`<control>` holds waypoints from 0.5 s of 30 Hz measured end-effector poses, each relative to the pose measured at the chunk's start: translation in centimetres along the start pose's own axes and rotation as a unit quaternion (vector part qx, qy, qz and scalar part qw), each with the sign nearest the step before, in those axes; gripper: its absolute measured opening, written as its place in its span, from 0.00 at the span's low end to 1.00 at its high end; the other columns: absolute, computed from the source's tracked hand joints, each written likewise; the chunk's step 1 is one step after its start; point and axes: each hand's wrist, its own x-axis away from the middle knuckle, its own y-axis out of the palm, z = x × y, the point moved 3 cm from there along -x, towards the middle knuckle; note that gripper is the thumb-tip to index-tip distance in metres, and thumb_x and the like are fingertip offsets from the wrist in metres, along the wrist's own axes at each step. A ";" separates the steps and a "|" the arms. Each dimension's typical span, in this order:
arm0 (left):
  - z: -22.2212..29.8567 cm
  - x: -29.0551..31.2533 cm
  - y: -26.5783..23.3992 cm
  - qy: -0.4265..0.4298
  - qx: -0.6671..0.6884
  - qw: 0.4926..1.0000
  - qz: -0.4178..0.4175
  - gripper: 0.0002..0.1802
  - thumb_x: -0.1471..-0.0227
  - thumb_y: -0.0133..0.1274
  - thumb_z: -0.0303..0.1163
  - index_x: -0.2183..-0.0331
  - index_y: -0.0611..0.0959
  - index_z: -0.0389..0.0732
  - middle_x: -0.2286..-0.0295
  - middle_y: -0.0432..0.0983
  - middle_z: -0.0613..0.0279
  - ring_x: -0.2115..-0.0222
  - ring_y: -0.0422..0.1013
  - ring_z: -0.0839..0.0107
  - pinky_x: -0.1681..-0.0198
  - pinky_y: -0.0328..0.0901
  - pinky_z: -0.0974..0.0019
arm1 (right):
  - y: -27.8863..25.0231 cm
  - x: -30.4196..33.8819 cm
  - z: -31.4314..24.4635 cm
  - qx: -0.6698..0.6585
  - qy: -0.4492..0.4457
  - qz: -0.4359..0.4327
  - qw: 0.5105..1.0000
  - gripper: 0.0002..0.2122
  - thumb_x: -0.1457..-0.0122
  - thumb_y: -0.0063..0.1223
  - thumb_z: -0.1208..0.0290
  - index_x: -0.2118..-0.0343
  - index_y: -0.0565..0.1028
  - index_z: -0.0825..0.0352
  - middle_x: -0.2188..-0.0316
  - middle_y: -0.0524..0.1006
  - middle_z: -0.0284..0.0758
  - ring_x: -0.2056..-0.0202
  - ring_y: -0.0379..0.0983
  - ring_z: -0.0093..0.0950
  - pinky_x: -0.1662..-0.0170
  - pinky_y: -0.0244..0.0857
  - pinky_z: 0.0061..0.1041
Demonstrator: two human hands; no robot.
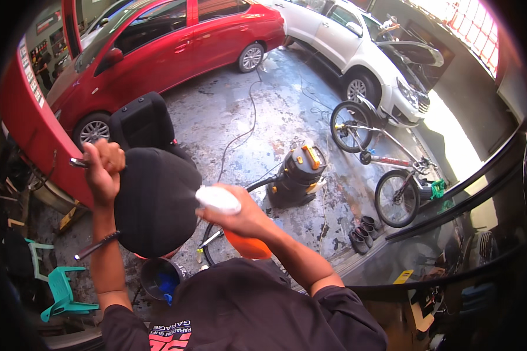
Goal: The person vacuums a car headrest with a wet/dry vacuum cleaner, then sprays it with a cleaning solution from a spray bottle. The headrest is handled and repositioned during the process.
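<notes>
A black fabric car seat [155,199] stands in front of me, its cushion part toward me and its backrest [143,123] beyond. My right hand [243,213] is closed round a spray bottle [249,244] with a white head and an orange body. Its nozzle points at the cushion's right edge, where a faint mist shows. At the cushion's far left corner, my left hand [104,169] is closed; a short dark piece with a metallic end [79,162] sticks out of its fist. A dark rod [96,245] juts from the cushion's left side, near my left forearm.
A dark bucket [158,279] with blue cloth stands below the seat. A black and yellow vacuum cleaner [298,175] is to the right, its hose curving toward me. Beyond are a bicycle [386,161], shoes [363,234], a red car [175,55], a white car [339,41] and floor cables. Green stool [64,292] at left.
</notes>
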 end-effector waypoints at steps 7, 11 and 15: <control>-5.7 0.4 0.7 -0.056 -0.211 0.974 -0.056 0.29 0.25 0.39 0.47 0.80 0.59 0.47 0.85 0.51 0.75 0.84 0.49 0.83 0.80 0.44 0.70 | 2.7 -0.1 2.4 0.152 -0.066 -0.045 0.985 0.17 0.41 0.72 0.58 0.61 0.78 0.65 0.68 0.77 0.28 0.63 0.73 0.17 0.60 0.69 0.24; -9.2 -1.5 -3.6 -0.008 -0.457 0.887 0.066 0.33 0.26 0.44 0.45 0.82 0.59 0.40 0.86 0.52 0.71 0.83 0.49 0.79 0.78 0.46 0.62 | 2.3 1.1 5.0 -0.036 0.067 0.001 0.997 0.17 0.41 0.71 0.59 0.60 0.78 0.66 0.66 0.79 0.28 0.63 0.74 0.17 0.59 0.69 0.23; -11.8 -0.6 -5.8 -0.126 -0.545 0.825 0.077 0.37 0.30 0.48 0.54 0.83 0.62 0.37 0.87 0.52 0.67 0.83 0.51 0.79 0.78 0.48 0.60 | 2.9 3.5 7.2 -0.007 0.038 0.060 0.997 0.15 0.40 0.71 0.61 0.61 0.78 0.66 0.67 0.78 0.30 0.63 0.74 0.19 0.58 0.69 0.24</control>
